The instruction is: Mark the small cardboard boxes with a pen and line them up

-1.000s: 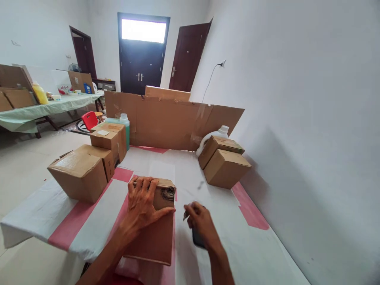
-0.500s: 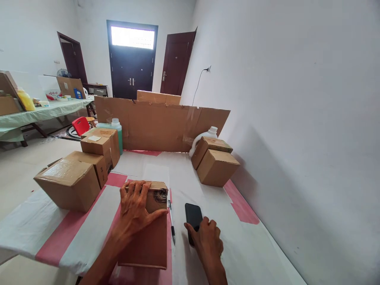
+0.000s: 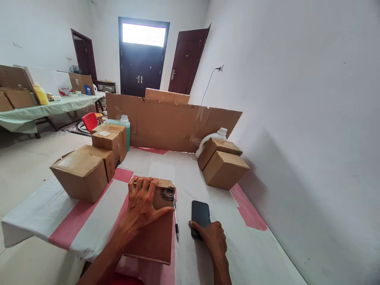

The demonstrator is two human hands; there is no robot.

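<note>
My left hand [image 3: 144,200] lies over a brown cardboard box [image 3: 148,241], its fingers curled over the far edge and its thumb stretched toward the right side. Black scribbled marks show near the box's upper right corner. A pen [image 3: 176,227] lies just right of the box. My right hand [image 3: 215,239] grips the lower end of a black smartphone [image 3: 200,213], the thumb on its left edge and the other fingers at its right side. The phone's dark screen faces up; whether it touches the table cannot be told.
Cardboard boxes [image 3: 80,170] stand at the left with a green bottle [image 3: 127,134] behind them. More boxes [image 3: 227,170] and a white jug [image 3: 221,133] stand at the right. A cardboard panel [image 3: 166,124] borders the table's [image 3: 187,174] back; a wall [image 3: 311,138] runs along the right.
The whole view has shifted, so most things appear farther right. My right hand's fingers sit lower along the phone, and more of its screen shows. My left hand stays on the box.
</note>
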